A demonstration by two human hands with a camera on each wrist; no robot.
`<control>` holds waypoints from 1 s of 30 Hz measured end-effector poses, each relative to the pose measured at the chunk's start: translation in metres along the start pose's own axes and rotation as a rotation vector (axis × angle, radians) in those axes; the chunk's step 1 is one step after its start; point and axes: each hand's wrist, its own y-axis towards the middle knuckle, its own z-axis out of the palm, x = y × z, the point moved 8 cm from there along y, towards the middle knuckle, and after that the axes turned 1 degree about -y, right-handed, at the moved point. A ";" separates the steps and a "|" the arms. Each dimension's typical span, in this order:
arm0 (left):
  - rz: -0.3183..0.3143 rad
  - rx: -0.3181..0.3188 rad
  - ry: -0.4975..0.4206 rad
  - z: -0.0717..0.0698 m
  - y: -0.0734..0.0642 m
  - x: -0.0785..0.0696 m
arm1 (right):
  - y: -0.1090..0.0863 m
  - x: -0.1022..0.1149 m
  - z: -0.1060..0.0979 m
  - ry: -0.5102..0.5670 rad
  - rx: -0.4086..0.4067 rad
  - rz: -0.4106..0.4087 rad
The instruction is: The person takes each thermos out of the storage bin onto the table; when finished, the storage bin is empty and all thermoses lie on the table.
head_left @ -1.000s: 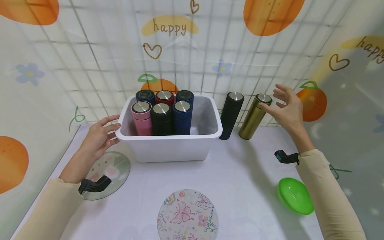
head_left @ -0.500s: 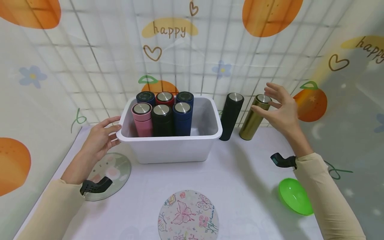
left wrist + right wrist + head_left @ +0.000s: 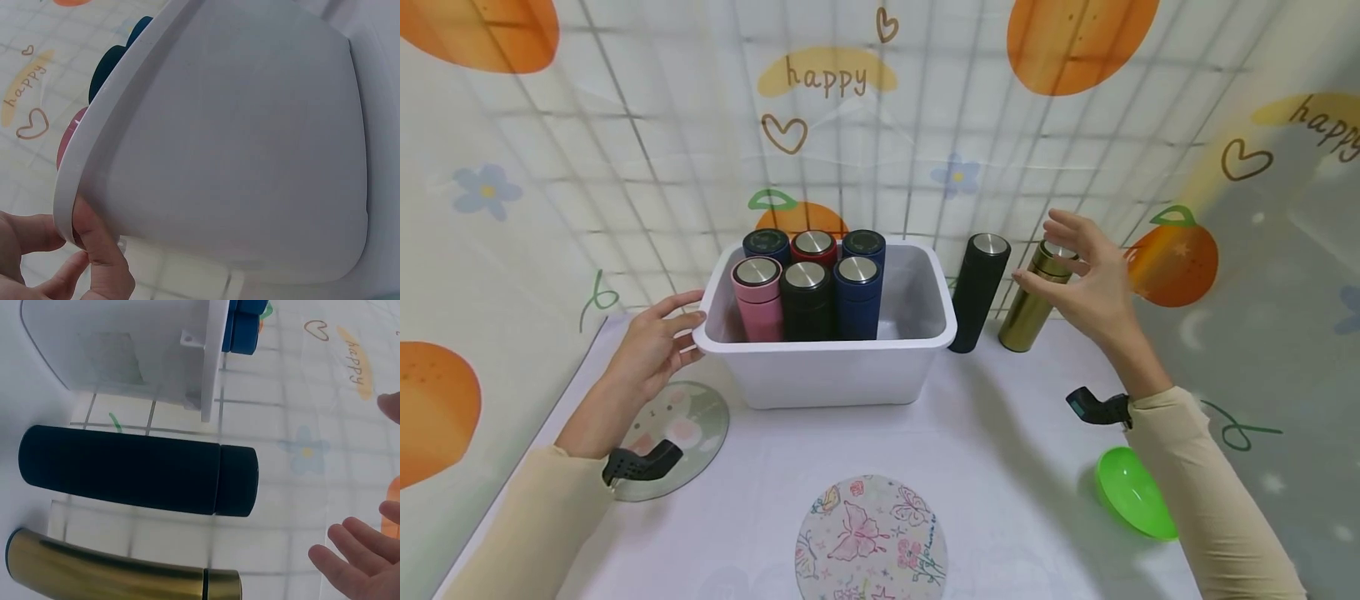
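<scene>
A white plastic bin (image 3: 820,375) holds several thermos bottles with metal-topped lids, among them a pink thermos (image 3: 760,308) and a blue thermos (image 3: 857,300). My left hand (image 3: 651,346) pinches the bin's left rim; in the left wrist view its thumb and a finger lie on either side of that rim (image 3: 65,181). To the right of the bin stand a black thermos (image 3: 977,292) and a gold thermos (image 3: 1030,308). My right hand (image 3: 1093,279) hovers in front of the gold thermos's lid, fingers spread and holding nothing. In the right wrist view its fingers (image 3: 353,556) are apart from both thermoses.
A round butterfly-patterned mat (image 3: 872,533) lies at the front middle of the white table. Another round mat (image 3: 688,433) is partly under the left forearm. A green bowl (image 3: 1135,492) sits beside the right forearm. Behind everything hangs a printed curtain (image 3: 700,150) over a wire grid.
My right hand has moved left, from beside the gold thermos's lid to in front of it, toward the black thermos. The left hand stays at the bin's rim.
</scene>
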 end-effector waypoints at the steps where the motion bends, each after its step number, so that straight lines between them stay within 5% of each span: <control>1: 0.000 -0.002 0.002 0.000 0.000 0.000 | -0.001 0.004 0.001 0.000 0.003 -0.001; 9: -0.003 -0.009 0.009 -0.001 0.000 0.000 | -0.007 0.041 0.011 0.072 0.028 -0.025; 30: 0.003 -0.014 0.010 -0.001 0.000 0.001 | -0.010 0.056 0.038 0.162 0.088 -0.055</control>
